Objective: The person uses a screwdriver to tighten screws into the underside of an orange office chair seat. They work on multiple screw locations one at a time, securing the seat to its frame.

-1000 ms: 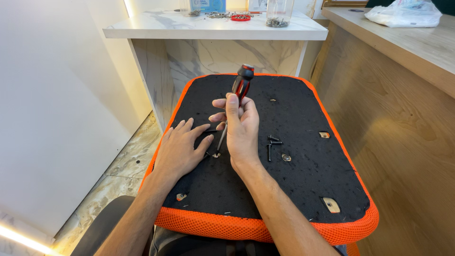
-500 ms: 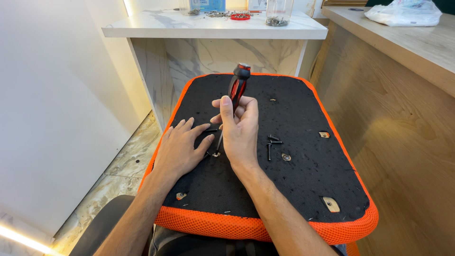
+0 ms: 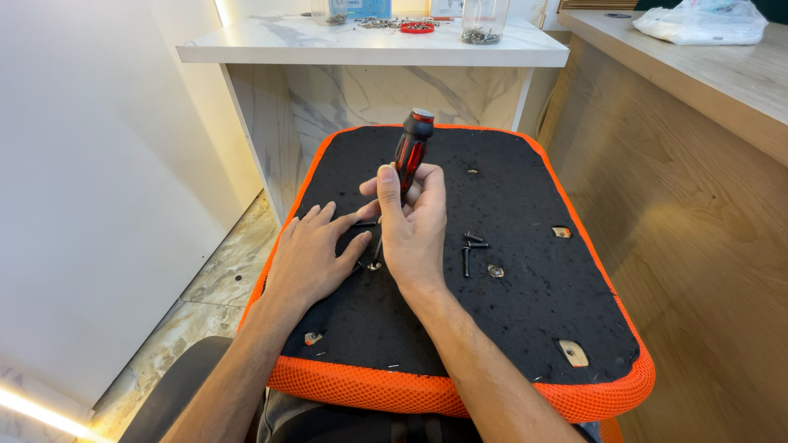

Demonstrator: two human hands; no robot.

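Item one, nearest me: the seat cushion (image 3: 525,328), upturned, black underside with an orange mesh rim, filling the middle of my view.

Item two: a metal insert (image 3: 573,353) at 4 o'clock on the cushion, and a smaller fitting (image 3: 312,337) at 8 o'clock near the rim.

Item three: my left hand (image 3: 310,261), flat on the black fabric, fingers (image 3: 341,226) spread wide and holding nothing, pressing beside the work spot.

Item four: my right hand (image 3: 413,226), fingers wrapped shut about the screwdriver (image 3: 410,152). The red and black handle stands nearly upright, tilted a little toward 1 o'clock; its shaft runs down to a screw (image 3: 373,265) set in the cushion, just beside the left thumb.

Item five: loose black bolts (image 3: 469,246) and a washer (image 3: 495,270) lying at 3 o'clock from the right hand, near but apart from it.

Item six, farthest: a white marble desk (image 3: 369,53) at 12 o'clock carrying a glass jar (image 3: 480,20) and a red lid (image 3: 417,27); a white bag (image 3: 706,23) on the wooden counter at 2 o'clock.
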